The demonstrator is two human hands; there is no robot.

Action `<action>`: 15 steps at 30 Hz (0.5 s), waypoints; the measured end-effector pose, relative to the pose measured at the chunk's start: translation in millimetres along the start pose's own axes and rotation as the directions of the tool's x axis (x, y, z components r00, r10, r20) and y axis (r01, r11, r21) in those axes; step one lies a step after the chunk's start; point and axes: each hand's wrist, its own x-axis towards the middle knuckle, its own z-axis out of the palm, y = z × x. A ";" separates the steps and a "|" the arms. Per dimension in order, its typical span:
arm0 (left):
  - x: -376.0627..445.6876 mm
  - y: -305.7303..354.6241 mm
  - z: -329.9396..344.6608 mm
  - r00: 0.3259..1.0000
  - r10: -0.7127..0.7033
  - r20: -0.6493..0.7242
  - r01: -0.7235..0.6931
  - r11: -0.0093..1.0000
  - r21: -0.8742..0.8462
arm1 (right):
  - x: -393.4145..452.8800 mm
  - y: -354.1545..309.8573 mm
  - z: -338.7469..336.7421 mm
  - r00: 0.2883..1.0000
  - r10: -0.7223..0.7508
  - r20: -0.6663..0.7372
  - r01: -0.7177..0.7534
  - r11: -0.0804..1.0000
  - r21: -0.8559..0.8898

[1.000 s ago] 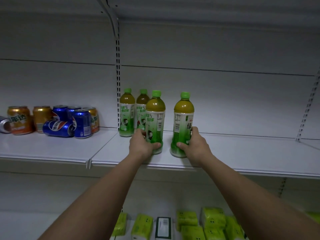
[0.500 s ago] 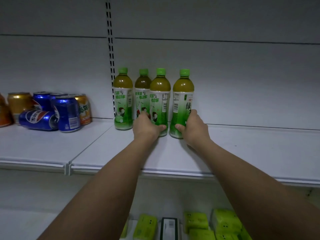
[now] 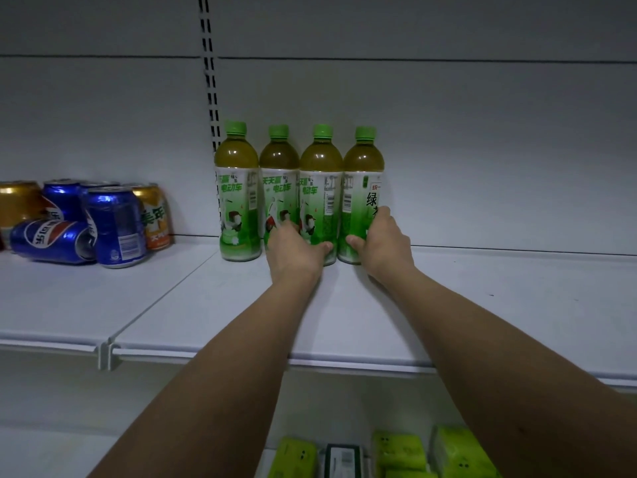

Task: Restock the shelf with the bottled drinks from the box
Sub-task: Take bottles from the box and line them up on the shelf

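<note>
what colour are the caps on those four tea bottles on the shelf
Green, all four caps; the head view, the only one, shows them clearly.

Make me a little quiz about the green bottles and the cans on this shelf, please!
1. How many green-capped bottles stand in the row at the back of the shelf?
2. True or false: every blue can is standing upright.
3. Which bottle does the right hand hold? A) the leftmost B) the second from the left C) the rightmost

Key
1. Four, side by side, all upright.
2. False. One blue can lies on its side in front of the others.
3. C. The right hand wraps the rightmost bottle low down, while the left hand grips the third bottle beside it.
</note>
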 end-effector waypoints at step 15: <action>-19.2 0.2 -12.4 0.989 0.084 0.118 -0.106 0.975 0.195 | -23.7 7.9 -28.4 0.963 0.095 0.253 -0.102 0.995 0.013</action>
